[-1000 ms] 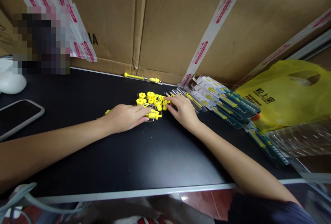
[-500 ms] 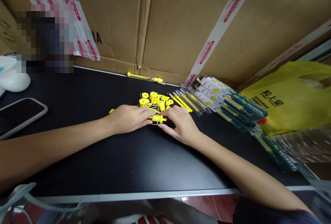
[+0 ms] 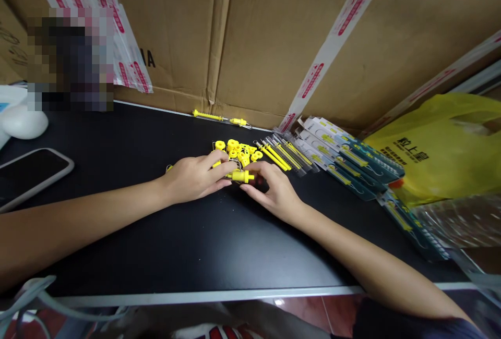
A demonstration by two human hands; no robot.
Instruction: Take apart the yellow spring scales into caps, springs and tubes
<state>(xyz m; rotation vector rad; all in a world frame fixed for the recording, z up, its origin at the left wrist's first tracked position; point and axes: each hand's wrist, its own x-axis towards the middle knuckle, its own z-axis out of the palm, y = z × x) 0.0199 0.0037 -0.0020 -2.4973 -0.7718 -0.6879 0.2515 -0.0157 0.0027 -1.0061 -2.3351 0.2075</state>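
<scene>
My left hand (image 3: 195,176) is closed round a yellow tool (image 3: 239,176), whose thick end sticks out past the fingertips to the right. A bit of the tool's other end shows left of the same hand. My right hand (image 3: 276,188) curls at the thick end, thumb and forefinger around its tip; whether they touch it is hard to tell. Just behind lies a pile of yellow caps and metal wire pieces (image 3: 234,147). Clear tubes with yellow rods (image 3: 279,152) lie right of the pile. A complete yellow tool (image 3: 221,118) rests by the cardboard.
Packaged tools on cards (image 3: 344,159) are stacked at the right, beside a yellow plastic bag (image 3: 442,146). A phone (image 3: 31,174) and a white rounded object (image 3: 25,120) are at the left. Cardboard boxes (image 3: 274,41) stand behind the black table (image 3: 219,245).
My right thumb and forefinger have spread apart a little around the tool's tip. The left fingers have bent up slightly, and the tool has shifted slightly right and up.
</scene>
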